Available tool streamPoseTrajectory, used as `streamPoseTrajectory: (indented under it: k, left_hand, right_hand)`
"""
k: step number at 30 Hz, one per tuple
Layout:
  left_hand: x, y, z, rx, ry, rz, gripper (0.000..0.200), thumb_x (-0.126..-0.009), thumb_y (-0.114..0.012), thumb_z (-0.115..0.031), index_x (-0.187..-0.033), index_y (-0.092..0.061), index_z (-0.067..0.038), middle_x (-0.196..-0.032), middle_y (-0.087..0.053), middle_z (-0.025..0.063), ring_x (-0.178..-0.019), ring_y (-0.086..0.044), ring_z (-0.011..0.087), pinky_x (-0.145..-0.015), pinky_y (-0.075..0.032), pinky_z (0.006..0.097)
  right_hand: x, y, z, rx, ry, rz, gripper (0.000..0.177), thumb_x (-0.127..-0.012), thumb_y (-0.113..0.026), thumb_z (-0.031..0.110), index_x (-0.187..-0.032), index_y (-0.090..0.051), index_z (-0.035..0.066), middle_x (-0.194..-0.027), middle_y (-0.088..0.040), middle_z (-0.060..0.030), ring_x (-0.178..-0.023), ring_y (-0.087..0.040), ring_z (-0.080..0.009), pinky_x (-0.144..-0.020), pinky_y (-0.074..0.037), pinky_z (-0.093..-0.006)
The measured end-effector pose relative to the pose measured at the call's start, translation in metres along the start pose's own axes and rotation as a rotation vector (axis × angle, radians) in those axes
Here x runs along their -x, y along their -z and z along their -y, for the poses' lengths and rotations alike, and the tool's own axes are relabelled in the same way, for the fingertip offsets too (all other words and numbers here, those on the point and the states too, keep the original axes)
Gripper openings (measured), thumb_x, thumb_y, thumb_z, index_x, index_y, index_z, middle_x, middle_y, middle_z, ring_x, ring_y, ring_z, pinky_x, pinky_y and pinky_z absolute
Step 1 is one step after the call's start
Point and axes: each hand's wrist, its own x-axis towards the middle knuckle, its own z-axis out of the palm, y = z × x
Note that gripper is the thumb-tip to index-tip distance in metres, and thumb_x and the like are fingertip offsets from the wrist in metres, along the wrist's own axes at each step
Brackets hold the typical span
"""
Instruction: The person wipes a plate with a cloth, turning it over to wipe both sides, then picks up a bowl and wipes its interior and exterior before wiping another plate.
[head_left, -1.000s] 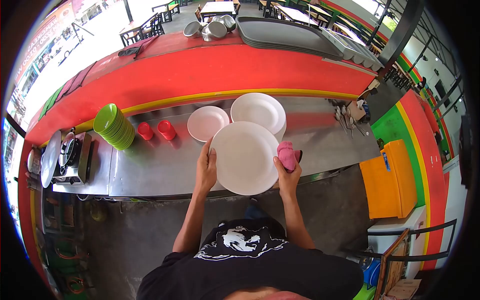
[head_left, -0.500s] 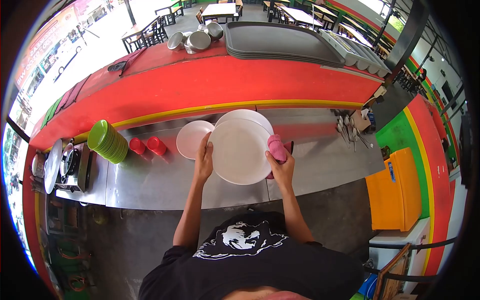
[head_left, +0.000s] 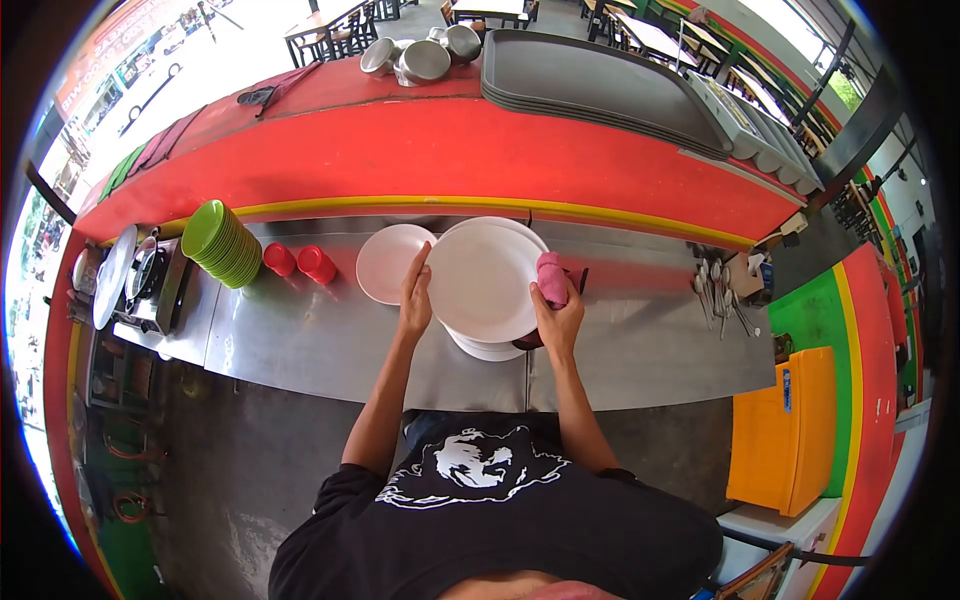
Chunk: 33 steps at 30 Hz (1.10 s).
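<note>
A round white plate (head_left: 484,282) is held up above the steel counter, its face toward me. My left hand (head_left: 416,292) is at its left edge, fingers pointing up and partly hidden behind the rim. At the right edge, my right hand (head_left: 558,318) grips the plate together with a bunched pink cloth (head_left: 551,281). More white plates (head_left: 484,350) show below the held one, stacked on the counter. Another white plate (head_left: 385,262) lies just left of my left hand. A dark object (head_left: 528,340) is partly hidden behind my right hand.
On the steel counter (head_left: 300,345) stand green bowls (head_left: 222,248), two red cups (head_left: 316,265), a stove (head_left: 160,290) and spoons (head_left: 715,290). Grey trays (head_left: 600,90) and metal cups (head_left: 423,62) sit on the red ledge. An orange box (head_left: 785,430) is at right.
The held plate has tilted and shifted slightly, and the stacked plates below it have come into view. My head view has moved a little. Both hands stay at the plate's edges.
</note>
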Motion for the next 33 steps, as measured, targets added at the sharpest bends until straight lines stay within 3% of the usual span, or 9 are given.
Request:
streamPoseTrajectory:
  k: [8, 15, 19, 20, 23, 24, 27, 29, 33]
  left_hand:
    - [-0.002, -0.007, 0.004, 0.027, 0.04, -0.033, 0.049, -0.11, -0.036, -0.027, -0.15, -0.042, 0.001, -0.153, -0.046, 0.0144, -0.144, -0.038, 0.0246, -0.119, -0.026, 0.0351]
    - [-0.002, 0.014, -0.016, 0.309, 0.28, 0.124, 0.058, -0.111, -0.033, -0.037, -0.155, -0.032, 0.001, -0.16, -0.034, 0.0138, -0.149, -0.029, 0.0246, -0.122, -0.02, 0.0365]
    - [0.005, 0.022, -0.023, 0.337, 0.275, 0.224, 0.064, -0.11, -0.03, -0.042, -0.158, -0.022, 0.0, -0.165, -0.023, 0.0121, -0.153, -0.018, 0.0246, -0.124, -0.015, 0.039]
    - [0.007, 0.024, -0.023, 0.33, 0.28, 0.239, 0.064, -0.11, -0.029, -0.042, -0.158, -0.021, 0.0, -0.165, -0.022, 0.0128, -0.154, -0.017, 0.025, -0.125, -0.015, 0.0393]
    - [0.01, 0.029, -0.02, 0.361, 0.267, 0.268, 0.066, -0.111, -0.027, -0.043, -0.157, -0.02, 0.004, -0.165, -0.021, 0.018, -0.153, -0.018, 0.0277, -0.125, -0.014, 0.0394]
    - [0.011, 0.031, -0.02, 0.387, 0.269, 0.259, 0.065, -0.111, -0.026, -0.042, -0.156, -0.022, 0.005, -0.164, -0.022, 0.0191, -0.153, -0.019, 0.0285, -0.125, -0.014, 0.0387]
    - [0.011, 0.045, -0.021, 0.404, 0.278, 0.233, 0.066, -0.111, -0.027, -0.042, -0.155, -0.023, 0.007, -0.162, -0.025, 0.022, -0.151, -0.023, 0.0307, -0.124, -0.017, 0.039]
    - [0.009, 0.06, -0.018, 0.383, 0.282, 0.214, 0.065, -0.111, -0.026, -0.042, -0.155, -0.025, 0.007, -0.162, -0.027, 0.0223, -0.151, -0.024, 0.0311, -0.124, -0.018, 0.0394]
    - [0.002, 0.093, 0.004, 0.339, 0.334, 0.082, 0.07, -0.11, -0.027, -0.047, -0.154, -0.026, 0.007, -0.16, -0.029, 0.0226, -0.151, -0.025, 0.0319, -0.124, -0.018, 0.0424]
  right_hand:
    - [0.004, -0.01, 0.002, -0.112, -0.084, -0.165, 0.038, -0.085, -0.08, 0.021, -0.111, -0.069, -0.004, -0.1, -0.072, -0.0136, -0.092, -0.068, -0.0229, -0.086, -0.051, -0.0364]
    - [0.028, -0.01, 0.049, -0.201, 0.0, -0.636, 0.033, -0.094, -0.071, 0.016, -0.116, -0.064, -0.007, -0.097, -0.064, -0.0035, -0.089, -0.059, -0.0154, -0.084, -0.048, -0.0303]
    - [0.052, -0.025, 0.075, -0.289, -0.003, -0.623, 0.011, -0.099, -0.059, 0.009, -0.103, -0.061, -0.001, -0.093, -0.053, 0.0002, -0.066, -0.044, -0.0068, -0.052, -0.036, -0.0256]
    - [0.063, -0.027, 0.081, -0.371, -0.086, -0.547, 0.028, -0.095, -0.065, 0.008, -0.118, -0.058, -0.006, -0.095, -0.058, -0.003, -0.068, -0.049, -0.009, -0.057, -0.039, -0.0239]
    - [0.082, -0.055, 0.082, -0.296, 0.041, -0.54, 0.034, -0.09, -0.069, 0.011, -0.117, -0.059, -0.007, -0.099, -0.062, -0.0059, -0.074, -0.057, -0.0125, -0.064, -0.046, -0.0271]
    - [0.088, -0.063, 0.077, -0.209, 0.092, -0.515, 0.039, -0.085, -0.073, 0.013, -0.116, -0.059, -0.007, -0.104, -0.066, -0.0094, -0.086, -0.063, -0.0174, -0.078, -0.051, -0.0321]
    - [0.096, -0.091, 0.123, -0.165, 0.218, -0.218, 0.04, -0.084, -0.074, 0.013, -0.117, -0.06, -0.005, -0.108, -0.067, -0.0121, -0.099, -0.065, -0.0208, -0.091, -0.049, -0.036]
    - [0.102, -0.109, 0.128, -0.263, 0.045, 0.117, 0.042, -0.084, -0.076, 0.015, -0.119, -0.061, -0.004, -0.109, -0.067, -0.0121, -0.103, -0.063, -0.0199, -0.093, -0.049, -0.0346]
    - [0.112, -0.168, 0.117, -0.338, -0.184, 0.332, 0.04, -0.09, -0.073, 0.021, -0.12, -0.061, -0.003, -0.109, -0.067, -0.0114, -0.103, -0.063, -0.0202, -0.093, -0.048, -0.0335]
